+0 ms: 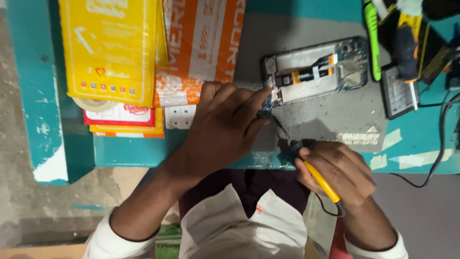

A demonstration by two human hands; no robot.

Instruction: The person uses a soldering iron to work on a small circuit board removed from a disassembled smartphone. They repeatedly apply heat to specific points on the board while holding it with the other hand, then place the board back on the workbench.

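Our right hand [338,172] has its fingers [306,156] curled tight around a yellow-handled soldering iron [320,184], thumb on the black collar, tip slanting up-left toward the phone's lower end. Our left hand [225,127] lies palm down, fingers pinched loosely together at the near end of the opened phone [316,71]; something small sits at the fingertips but we cannot tell what.

The phone lies back-off, battery and board showing, on a grey anti-slip mat [330,117] on the teal workbench [134,151]. Left of the hand: yellow and orange mailer bags [143,45] stacked, a white socket strip [179,116] below them. Right of the phone: a green pen-like tool [371,38], a dark flat battery [398,93], black cable [438,148].
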